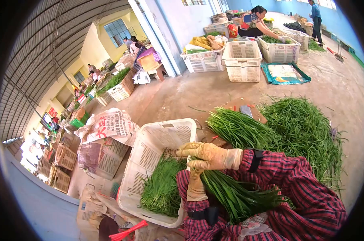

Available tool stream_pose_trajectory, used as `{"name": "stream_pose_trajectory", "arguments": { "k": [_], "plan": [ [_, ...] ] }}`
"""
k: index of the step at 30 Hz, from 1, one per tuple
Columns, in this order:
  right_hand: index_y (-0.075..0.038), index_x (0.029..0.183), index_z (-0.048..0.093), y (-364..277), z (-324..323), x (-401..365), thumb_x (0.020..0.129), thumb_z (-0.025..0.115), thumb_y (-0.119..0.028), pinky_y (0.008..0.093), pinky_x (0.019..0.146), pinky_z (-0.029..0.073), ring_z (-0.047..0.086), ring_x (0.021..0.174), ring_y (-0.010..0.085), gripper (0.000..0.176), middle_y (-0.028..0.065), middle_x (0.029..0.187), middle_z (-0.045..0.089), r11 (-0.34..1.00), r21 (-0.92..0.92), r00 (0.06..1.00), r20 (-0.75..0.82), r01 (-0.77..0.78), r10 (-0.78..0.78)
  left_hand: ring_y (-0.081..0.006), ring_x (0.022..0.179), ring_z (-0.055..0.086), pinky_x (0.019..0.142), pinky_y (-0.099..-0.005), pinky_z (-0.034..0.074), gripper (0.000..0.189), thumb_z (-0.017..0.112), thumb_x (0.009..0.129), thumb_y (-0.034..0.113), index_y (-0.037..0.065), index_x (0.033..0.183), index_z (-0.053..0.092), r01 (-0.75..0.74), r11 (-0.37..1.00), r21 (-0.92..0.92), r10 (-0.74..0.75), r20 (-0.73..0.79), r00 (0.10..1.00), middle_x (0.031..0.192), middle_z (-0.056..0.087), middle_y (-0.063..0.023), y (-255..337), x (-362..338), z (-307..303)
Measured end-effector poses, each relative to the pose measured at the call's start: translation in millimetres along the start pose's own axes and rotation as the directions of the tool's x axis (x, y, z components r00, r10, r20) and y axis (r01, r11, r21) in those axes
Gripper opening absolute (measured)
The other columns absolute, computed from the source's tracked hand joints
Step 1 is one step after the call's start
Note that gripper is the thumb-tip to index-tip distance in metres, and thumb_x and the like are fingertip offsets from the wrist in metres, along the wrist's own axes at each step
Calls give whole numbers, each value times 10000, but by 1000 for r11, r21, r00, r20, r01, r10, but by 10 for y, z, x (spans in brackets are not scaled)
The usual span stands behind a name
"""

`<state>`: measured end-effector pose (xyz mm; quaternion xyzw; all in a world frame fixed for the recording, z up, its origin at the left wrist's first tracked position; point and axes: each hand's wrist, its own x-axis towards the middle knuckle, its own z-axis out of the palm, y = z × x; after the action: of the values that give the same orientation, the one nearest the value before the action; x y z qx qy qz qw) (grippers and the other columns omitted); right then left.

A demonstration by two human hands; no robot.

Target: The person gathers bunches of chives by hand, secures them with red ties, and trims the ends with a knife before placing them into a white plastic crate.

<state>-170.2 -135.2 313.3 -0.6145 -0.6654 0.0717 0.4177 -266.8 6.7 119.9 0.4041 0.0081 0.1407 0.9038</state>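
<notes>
A bunch of garlic chives (230,197) lies slanting across my lap, its leaf tips to the lower right. My left hand (196,185), in a yellowish work glove, is closed around the end nearest the crate. Just above it, my gloved right hand (212,156) lies over that same end with its fingers pressed together, pointing left; some green stems show beneath them. Close to both hands stands a white plastic crate (148,138) with cut chives (162,184) inside. A neat bundle of chives (240,128) rests beyond my right wrist, beside a large loose heap (304,136).
A white sack (107,126) covers a crate on the left. Red ties (127,231) are at the bottom. Farther off are an empty crate (242,60), a teal-edged sack (286,73) and a co-worker (256,24) reaching into a crate of greens. Another person (315,22) stands behind.
</notes>
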Motion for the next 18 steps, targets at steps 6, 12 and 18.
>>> {"name": "stream_pose_trajectory", "arguments": {
  "k": [6, 12, 18],
  "plan": [
    [-224, 1484, 520, -376, 114, -321, 794, 809, -290, 566, 1136, 391, 399, 1406, 478, 752, 160, 1571, 424, 972, -216, 984, -129, 91, -121, -167, 1182, 576, 1050, -350, 471, 468, 451, 1096, 359, 63, 1458, 480, -247, 969, -8, 245, -125, 962, 1276, 587, -47, 1036, -71, 986],
    [-308, 1340, 659, -34, -433, -1091, 795, 727, -230, 602, 1092, 407, 407, 1437, 404, 554, 71, 1567, 465, 769, -629, 994, -83, -110, 75, -155, 1078, 590, 977, -311, 506, 352, 470, 1088, 336, 56, 1291, 538, -570, 768, 293, 640, -307, 704, 1132, 585, -50, 2099, 256, 893],
    [-209, 1351, 642, 120, -905, -1725, 798, 776, -187, 511, 1165, 384, 448, 1398, 428, 570, 197, 1495, 508, 743, -464, 846, -468, -482, 257, -187, 1071, 616, 982, -347, 503, 359, 561, 1054, 346, 66, 1277, 592, -661, 695, 282, 699, -478, 531, 1165, 616, -54, 2254, 370, 1055]
  ]
}}
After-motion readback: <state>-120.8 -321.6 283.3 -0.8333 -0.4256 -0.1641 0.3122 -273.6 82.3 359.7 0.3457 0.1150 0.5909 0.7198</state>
